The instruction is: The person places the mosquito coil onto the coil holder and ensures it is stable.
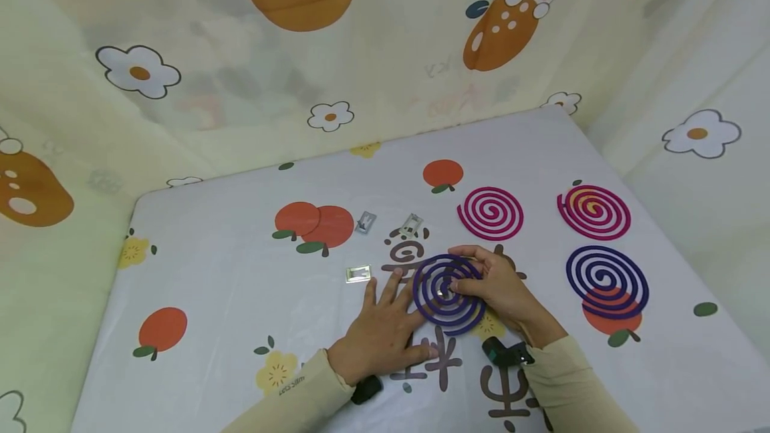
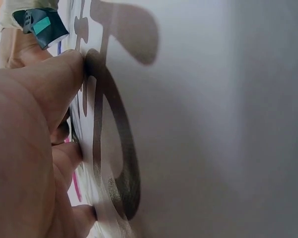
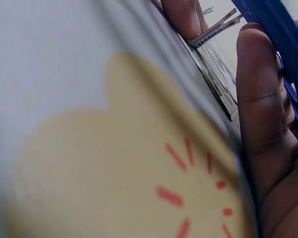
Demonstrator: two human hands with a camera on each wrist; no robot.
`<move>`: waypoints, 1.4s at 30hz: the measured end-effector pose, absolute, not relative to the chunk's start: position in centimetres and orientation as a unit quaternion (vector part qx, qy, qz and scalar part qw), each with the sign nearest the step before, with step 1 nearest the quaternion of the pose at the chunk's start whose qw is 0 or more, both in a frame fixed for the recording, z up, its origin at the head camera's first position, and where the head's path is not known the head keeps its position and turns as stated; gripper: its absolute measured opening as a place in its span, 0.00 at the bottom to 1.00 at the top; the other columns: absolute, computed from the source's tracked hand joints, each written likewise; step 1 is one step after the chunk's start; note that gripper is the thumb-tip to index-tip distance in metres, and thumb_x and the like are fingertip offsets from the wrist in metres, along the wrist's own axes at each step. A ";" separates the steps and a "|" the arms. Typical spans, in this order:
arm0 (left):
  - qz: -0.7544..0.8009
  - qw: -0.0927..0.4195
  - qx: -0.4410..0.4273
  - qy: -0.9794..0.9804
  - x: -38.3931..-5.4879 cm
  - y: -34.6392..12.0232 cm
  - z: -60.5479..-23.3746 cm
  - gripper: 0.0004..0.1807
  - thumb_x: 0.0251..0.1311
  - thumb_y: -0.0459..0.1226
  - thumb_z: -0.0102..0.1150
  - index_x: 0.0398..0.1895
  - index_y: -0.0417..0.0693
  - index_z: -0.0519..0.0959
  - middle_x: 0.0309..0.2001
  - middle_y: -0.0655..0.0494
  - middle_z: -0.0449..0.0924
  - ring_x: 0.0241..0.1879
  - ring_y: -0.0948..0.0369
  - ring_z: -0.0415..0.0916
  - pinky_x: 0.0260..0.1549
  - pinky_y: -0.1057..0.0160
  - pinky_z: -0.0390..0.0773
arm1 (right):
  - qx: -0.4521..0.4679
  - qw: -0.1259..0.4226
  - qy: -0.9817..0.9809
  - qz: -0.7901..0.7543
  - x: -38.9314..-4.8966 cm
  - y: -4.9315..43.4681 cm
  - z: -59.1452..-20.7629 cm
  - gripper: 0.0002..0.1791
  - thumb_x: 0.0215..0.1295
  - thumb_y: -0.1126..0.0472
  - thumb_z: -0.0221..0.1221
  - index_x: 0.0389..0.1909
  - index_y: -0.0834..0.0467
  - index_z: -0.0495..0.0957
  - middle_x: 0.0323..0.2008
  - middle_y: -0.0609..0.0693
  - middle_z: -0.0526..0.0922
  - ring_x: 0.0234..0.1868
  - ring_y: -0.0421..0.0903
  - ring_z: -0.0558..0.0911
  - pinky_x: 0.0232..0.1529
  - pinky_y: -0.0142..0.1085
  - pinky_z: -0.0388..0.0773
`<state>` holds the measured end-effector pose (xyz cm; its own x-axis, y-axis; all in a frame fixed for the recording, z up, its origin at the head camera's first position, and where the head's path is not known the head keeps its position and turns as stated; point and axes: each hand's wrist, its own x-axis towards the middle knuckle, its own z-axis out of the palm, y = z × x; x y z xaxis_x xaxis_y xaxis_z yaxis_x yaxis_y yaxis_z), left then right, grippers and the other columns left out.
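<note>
A dark blue mosquito coil (image 1: 416,294) is pinched in my right hand (image 1: 505,291), thumb near its centre. Beneath it stands a metal coil stand (image 3: 214,82) with its split prong raised toward the coil (image 3: 283,39); whether prong and coil touch I cannot tell. My left hand (image 1: 380,336) lies palm down on the table, fingers spread, with a fingertip (image 3: 186,22) on that stand's base. The coil hides part of these left fingers in the head view. Beyond the left hand lie three more metal stands, one flat (image 1: 358,274) and two farther back (image 1: 365,222) (image 1: 412,224).
On the right side lie a pink coil (image 1: 490,214), a pink coil with yellow showing at its middle (image 1: 594,212), and another blue coil (image 1: 607,282). A printed white cloth (image 1: 216,272) covers the table. Patterned curtains (image 1: 240,85) close off its back and sides.
</note>
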<state>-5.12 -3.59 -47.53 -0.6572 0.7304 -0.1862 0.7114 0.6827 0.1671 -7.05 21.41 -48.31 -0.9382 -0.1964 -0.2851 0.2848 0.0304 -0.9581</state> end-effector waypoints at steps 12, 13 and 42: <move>0.046 0.123 0.393 0.910 -5.1 -3.6 -47.6 0.46 0.67 0.72 0.46 0.84 0.72 0.51 0.84 0.50 0.47 0.83 0.39 0.39 0.72 0.27 0.51 | 0.033 0.172 0.697 -0.696 -7.0 21.3 -48.2 0.35 0.64 0.72 0.68 0.70 0.67 0.66 0.61 0.70 0.79 0.52 0.48 0.86 0.50 0.36 0.85; 0.045 0.123 0.393 0.910 -5.1 -3.6 -47.6 0.46 0.67 0.72 0.46 0.84 0.72 0.51 0.84 0.50 0.47 0.83 0.39 0.38 0.72 0.27 0.51 | 0.033 0.170 0.697 -0.696 -7.1 21.3 -48.2 0.35 0.64 0.72 0.68 0.70 0.67 0.66 0.61 0.70 0.79 0.52 0.47 0.87 0.50 0.36 0.86; 0.045 0.128 0.393 0.910 -5.1 -3.5 -47.5 0.47 0.67 0.72 0.46 0.85 0.71 0.48 0.85 0.48 0.44 0.83 0.39 0.39 0.72 0.27 0.50 | 0.012 0.156 0.715 -0.681 -7.0 21.2 -48.3 0.33 0.62 0.72 0.68 0.68 0.68 0.69 0.60 0.70 0.79 0.49 0.46 0.85 0.44 0.36 0.87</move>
<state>-5.13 -3.54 -47.50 -0.6589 0.7256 -0.1981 0.7028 0.6878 0.1818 -6.97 21.16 -48.31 -0.9508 -0.1964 -0.2396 0.2296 0.0724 -0.9706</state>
